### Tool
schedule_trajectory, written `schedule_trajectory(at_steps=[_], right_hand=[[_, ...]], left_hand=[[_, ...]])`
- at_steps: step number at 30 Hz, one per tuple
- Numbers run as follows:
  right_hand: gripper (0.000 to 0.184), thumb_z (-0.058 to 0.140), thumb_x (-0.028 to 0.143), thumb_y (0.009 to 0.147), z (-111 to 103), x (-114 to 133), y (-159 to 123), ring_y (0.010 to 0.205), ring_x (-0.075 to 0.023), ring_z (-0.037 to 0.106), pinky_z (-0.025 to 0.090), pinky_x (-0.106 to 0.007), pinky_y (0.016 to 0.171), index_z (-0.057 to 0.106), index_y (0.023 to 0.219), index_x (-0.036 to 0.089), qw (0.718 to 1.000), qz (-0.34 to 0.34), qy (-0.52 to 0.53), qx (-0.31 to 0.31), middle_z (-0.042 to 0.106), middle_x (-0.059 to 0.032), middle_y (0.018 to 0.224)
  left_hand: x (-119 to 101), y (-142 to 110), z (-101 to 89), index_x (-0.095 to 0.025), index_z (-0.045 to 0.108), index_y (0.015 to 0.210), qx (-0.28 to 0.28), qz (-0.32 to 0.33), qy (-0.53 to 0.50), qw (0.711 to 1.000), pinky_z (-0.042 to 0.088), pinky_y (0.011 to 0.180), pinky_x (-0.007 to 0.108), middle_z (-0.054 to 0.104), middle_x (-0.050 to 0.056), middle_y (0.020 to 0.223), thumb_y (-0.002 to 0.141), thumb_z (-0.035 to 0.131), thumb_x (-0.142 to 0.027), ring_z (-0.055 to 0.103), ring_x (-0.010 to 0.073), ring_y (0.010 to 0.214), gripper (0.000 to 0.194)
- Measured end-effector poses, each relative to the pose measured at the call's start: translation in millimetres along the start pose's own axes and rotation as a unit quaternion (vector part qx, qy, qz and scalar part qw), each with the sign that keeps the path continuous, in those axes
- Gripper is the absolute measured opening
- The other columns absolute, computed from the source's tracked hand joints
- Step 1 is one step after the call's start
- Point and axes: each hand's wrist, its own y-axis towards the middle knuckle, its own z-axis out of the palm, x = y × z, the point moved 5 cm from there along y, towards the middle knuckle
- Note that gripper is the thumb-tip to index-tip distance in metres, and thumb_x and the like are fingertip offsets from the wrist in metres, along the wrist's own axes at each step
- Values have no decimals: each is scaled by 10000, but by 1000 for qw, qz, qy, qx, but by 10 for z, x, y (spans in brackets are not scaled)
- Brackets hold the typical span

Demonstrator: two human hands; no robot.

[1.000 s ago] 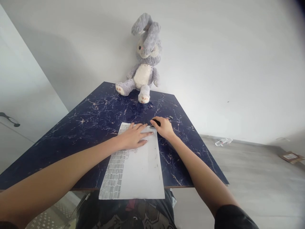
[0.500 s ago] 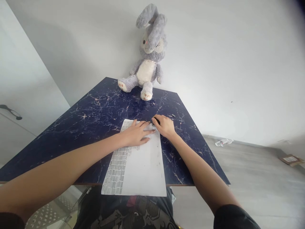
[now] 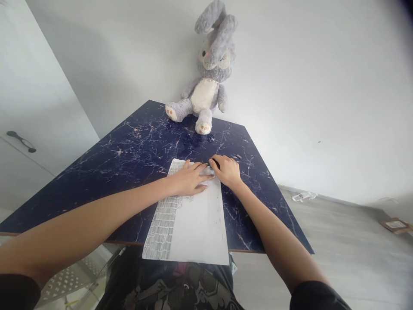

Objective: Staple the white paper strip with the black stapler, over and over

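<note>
A white sheet of paper (image 3: 193,224) with printed text down its left side lies on the dark blue marbled table (image 3: 129,150), its near end hanging over the table's front edge. My left hand (image 3: 189,180) lies flat on the paper's far end, fingers stretched out. My right hand (image 3: 228,171) is closed at the paper's far right corner, its fingers wrapped round a small black object (image 3: 215,163) that I cannot name. The two hands almost touch.
A grey plush rabbit (image 3: 208,69) sits at the table's far edge against the white wall. A tiny dark item (image 3: 239,156) lies on the table just right of my right hand. A white door with a black handle (image 3: 21,141) is at left. Small litter lies on the grey floor (image 3: 338,241) at right.
Both hands stay at the paper's far end; my right hand has edged a little closer to the left one. The camera has turned slightly, shifting the whole scene right.
</note>
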Motion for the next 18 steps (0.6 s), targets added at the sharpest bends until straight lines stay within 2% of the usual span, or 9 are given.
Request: schedule_trajectory(at_steps=[18], right_hand=[[333,407,418,1065,2,-1,1,923,-225,655,385,-316,757,694,1014,257,1000,-1,-7,3,756,-35,955]], left_hand=[[0,-10,-11,-351,441,1549,9,-5,10,1000,157,1162,704,303,118,1654,1029,440,-477,257,407,1497,535]])
